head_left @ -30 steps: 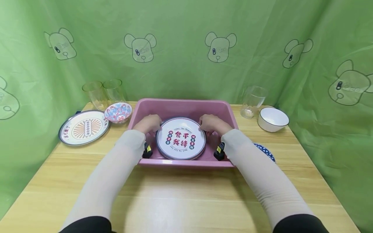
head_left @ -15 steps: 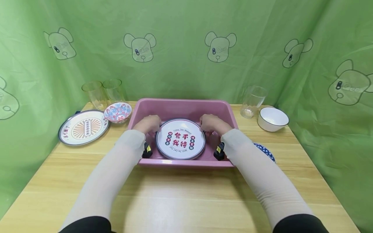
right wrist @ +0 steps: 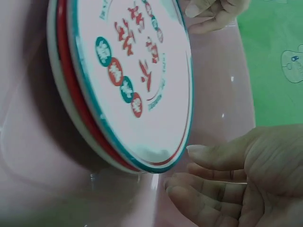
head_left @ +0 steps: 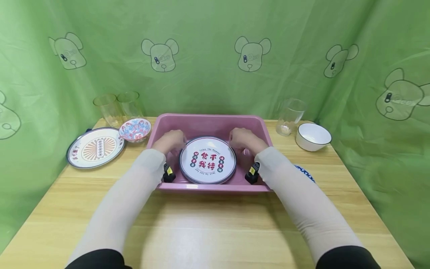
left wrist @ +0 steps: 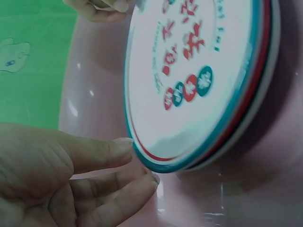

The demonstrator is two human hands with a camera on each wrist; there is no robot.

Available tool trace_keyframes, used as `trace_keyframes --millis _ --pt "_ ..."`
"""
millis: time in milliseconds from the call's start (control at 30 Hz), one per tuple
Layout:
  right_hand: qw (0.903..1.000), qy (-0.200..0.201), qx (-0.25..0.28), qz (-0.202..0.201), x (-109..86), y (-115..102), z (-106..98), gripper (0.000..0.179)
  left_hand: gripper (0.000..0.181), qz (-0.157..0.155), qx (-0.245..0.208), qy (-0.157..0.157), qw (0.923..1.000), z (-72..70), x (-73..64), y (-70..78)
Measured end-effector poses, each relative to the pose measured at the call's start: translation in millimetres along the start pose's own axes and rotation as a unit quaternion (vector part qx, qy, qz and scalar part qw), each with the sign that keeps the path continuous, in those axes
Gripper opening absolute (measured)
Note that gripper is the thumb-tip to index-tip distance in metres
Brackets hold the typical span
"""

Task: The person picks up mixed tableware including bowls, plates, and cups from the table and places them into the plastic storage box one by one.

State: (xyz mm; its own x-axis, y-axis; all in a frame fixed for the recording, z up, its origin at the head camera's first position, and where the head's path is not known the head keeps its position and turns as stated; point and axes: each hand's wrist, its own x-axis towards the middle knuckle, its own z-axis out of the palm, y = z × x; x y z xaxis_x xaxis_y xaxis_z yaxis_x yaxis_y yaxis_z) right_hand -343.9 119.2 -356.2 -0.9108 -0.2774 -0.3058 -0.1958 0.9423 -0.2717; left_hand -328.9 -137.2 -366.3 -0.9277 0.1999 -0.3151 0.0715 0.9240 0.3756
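Note:
A stack of round plates point(head_left: 208, 160) lies inside a pink plastic basin point(head_left: 211, 125). The top plate is white with a dark blue-green rim and red and blue-green lettering; red and pale edges show beneath it in both wrist views. At the stack's left side is my left hand point(head_left: 170, 141), its thumb point(left wrist: 124, 150) right at the rim and its fingers loosely bent near the edge. My right hand point(head_left: 246, 139) is on the opposite side. Its thumb and fingers stand parted just off the rim in the right wrist view, with nothing between them.
On the left are an oval plate point(head_left: 97, 148), a patterned bowl point(head_left: 135, 130) and two tall glasses point(head_left: 109, 110). To the right stand a clear glass point(head_left: 290, 116), a white bowl point(head_left: 314, 137) and a blue-patterned dish point(head_left: 305, 172), partly hidden by my right sleeve.
The plate stack has settled slightly lower in the basin. Both hands have loosened from its rim and risen a little.

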Motion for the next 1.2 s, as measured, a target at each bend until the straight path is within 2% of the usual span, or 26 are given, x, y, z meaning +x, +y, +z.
trace_keyframes --millis 100,333,467,700,833,933,1200 --pt "0.9999 0.006 0.008 0.0 -3.3 -1.2 -5.1 0.011 0.032 0.017 -0.021 0.008 0.9996 -5.2 -5.2 1.4" --pt "0.9992 -0.001 0.039 -0.005 -14.0 -6.2 -19.1 0.017 0.031 0.063 -0.029 0.011 0.9975 -19.2 -16.5 4.2" --pt "0.9993 0.007 0.031 -0.018 -20.4 -7.6 -31.4 0.023 0.028 0.082 -0.044 0.016 0.9955 -27.5 -21.8 2.6" --pt "0.9978 0.04 -0.014 -0.051 -28.8 -1.5 -45.0 0.028 0.031 0.102 -0.056 0.053 0.9918 -40.2 -32.6 -7.1" --pt "0.9957 0.065 -0.015 -0.065 -34.1 4.1 -49.0 0.027 0.035 0.106 -0.042 0.074 0.9907 -47.0 -42.2 -14.4" --pt "0.9955 0.068 0.01 -0.065 -39.0 10.4 -51.9 0.028 0.038 0.097 -0.042 0.09 0.9903 -50.6 -49.2 -24.0" --pt "0.9957 0.075 0.038 -0.038 -55.6 32.9 -61.9 0.034 0.043 0.074 -0.087 0.12 0.9861 -65.3 -78.5 -54.1"
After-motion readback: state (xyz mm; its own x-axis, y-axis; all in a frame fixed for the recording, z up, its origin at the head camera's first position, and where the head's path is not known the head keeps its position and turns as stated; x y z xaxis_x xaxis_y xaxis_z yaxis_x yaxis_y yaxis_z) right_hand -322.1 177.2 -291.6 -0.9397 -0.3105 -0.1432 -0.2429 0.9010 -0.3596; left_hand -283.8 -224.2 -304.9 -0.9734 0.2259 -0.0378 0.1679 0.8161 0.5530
